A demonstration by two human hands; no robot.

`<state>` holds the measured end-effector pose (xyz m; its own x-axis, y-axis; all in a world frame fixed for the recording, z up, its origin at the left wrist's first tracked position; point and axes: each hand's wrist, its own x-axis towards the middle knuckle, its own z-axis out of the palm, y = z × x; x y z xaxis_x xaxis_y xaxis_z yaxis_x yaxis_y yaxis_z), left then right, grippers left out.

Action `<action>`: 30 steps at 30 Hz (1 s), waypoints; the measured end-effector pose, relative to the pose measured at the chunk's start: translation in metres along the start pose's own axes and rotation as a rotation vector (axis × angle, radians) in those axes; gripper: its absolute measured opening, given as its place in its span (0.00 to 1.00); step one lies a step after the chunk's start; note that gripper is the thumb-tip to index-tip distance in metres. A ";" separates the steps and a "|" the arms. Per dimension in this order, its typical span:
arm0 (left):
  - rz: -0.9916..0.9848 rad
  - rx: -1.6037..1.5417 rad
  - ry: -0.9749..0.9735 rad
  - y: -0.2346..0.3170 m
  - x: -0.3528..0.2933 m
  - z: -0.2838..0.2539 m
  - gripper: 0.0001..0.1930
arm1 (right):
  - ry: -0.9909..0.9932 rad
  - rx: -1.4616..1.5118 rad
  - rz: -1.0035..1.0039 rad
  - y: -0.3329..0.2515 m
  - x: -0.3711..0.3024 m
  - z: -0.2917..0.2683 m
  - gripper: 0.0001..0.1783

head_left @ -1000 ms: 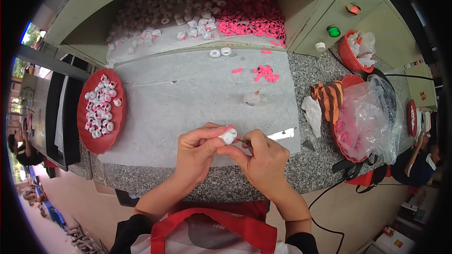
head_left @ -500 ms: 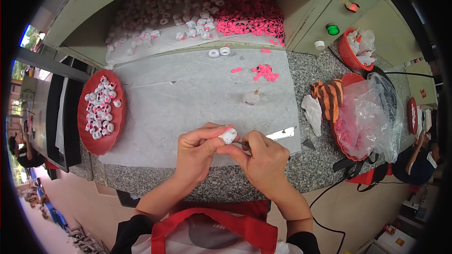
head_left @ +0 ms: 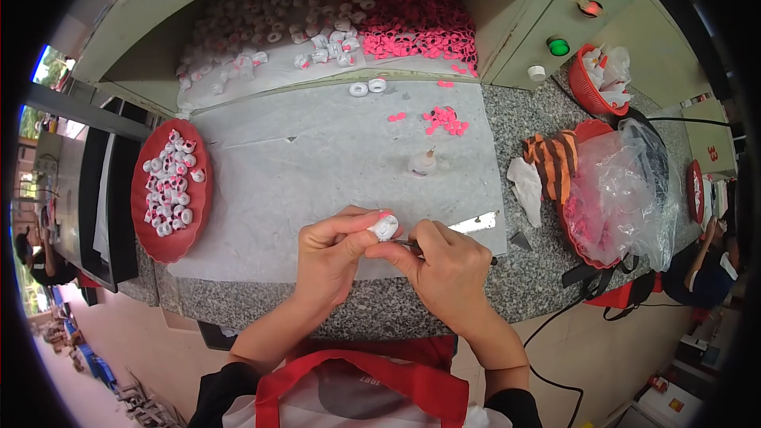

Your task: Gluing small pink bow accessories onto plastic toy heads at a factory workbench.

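Observation:
Between the thumb and fingers of my left hand is a small white rounded piece with a bit of pink at its top. My right hand is closed around a thin dark tool just beside it. The tool's front end points at the piece; whether they touch I cannot tell. Its dark back end shows past the right hand, but its kind is hidden by my fingers. Beyond the hands stands a small translucent bottle with a thin tip. A shiny metal strip lies right of my right hand.
White paper covers the granite worktop. At left is a red tray of white-and-pink pieces. Small pink pieces lie farther back, below a shelf heaped with white rings and pink parts. Right are a striped cloth, a plastic bag and a red basket.
My right hand has shifted slightly right and down, and the tool's back end now shows past it. The white piece looks slightly turned in my left hand, which stays in place.

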<state>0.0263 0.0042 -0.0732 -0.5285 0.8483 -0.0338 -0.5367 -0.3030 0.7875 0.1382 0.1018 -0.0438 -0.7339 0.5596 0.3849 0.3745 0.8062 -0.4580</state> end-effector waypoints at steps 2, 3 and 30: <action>0.005 0.039 -0.013 -0.001 0.001 -0.002 0.09 | 0.054 0.055 0.024 0.000 0.003 0.000 0.26; 0.020 0.046 -0.016 -0.002 0.000 -0.003 0.09 | 0.054 0.055 0.026 0.000 0.002 -0.001 0.26; -0.002 0.040 -0.016 0.001 0.001 0.000 0.09 | 0.030 0.005 -0.012 0.003 0.000 0.003 0.27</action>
<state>0.0253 0.0046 -0.0722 -0.5171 0.8555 -0.0258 -0.5107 -0.2842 0.8114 0.1375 0.1041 -0.0477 -0.7209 0.5556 0.4143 0.3629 0.8119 -0.4573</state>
